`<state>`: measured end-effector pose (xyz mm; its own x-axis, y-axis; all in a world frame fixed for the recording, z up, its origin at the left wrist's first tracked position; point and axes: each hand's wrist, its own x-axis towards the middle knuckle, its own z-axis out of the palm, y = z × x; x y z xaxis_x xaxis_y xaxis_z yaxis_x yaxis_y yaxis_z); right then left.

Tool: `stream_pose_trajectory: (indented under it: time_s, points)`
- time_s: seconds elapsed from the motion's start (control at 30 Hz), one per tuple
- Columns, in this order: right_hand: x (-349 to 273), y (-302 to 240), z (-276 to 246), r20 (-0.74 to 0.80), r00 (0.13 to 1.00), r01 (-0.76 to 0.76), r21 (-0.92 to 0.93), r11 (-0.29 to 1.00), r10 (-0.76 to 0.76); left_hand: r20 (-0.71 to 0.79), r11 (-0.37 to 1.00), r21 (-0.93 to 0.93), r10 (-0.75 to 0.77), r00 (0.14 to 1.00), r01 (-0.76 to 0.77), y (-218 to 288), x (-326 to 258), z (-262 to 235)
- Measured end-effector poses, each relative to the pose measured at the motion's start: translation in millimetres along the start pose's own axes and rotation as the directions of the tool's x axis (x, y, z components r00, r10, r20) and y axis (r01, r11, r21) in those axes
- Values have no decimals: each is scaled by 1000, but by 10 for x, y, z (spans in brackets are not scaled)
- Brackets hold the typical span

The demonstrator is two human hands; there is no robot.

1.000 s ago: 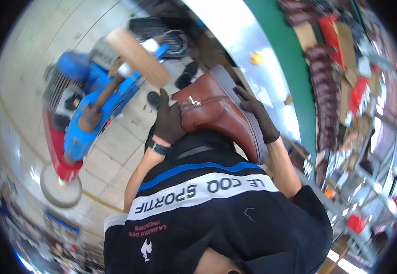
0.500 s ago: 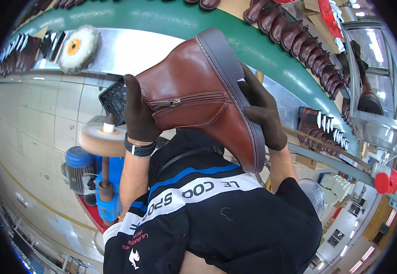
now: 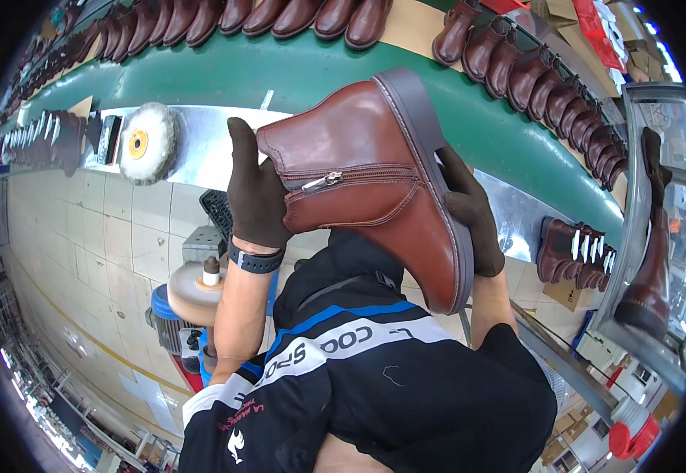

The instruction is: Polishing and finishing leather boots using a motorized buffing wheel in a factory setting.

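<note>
A brown leather ankle boot lies sideways between my hands, its dark thick sole toward the right. The zipper on its side faces up at me and looks closed. My left hand, in a dark glove, grips the boot at its shaft opening, with the thumb up along the rim and the other fingers hidden. On the other side, my right hand, gloved the same, is wrapped round the sole near the arch; part of its fingers is behind the boot.
Beyond the boot runs a green conveyor belt, lined with rows of similar boots. A white buffing wheel stands on a metal ledge at left. Close to my left forearm is a motorised polishing wheel. A metal-framed rack holds another boot at right.
The boot and both hands sit slightly lower and farther right in the picture. The surroundings have shifted down too, bringing more belt boots into view. Both hands keep their hold.
</note>
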<state>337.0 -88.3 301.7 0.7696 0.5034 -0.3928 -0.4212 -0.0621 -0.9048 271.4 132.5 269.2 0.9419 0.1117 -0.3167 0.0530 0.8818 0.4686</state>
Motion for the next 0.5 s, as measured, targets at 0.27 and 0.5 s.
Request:
stream_pose_trajectory:
  time_s: [0.27, 0.5]
  points:
    - [217, 44, -335, 47, 998, 37, 27, 999, -38, -116, 997, 78, 22, 993, -13, -78, 404, 93]
    - [277, -12, -499, 23, 995, 93, -15, 996, -93, -33, 998, -42, -49, 998, 47, -29, 733, 242]
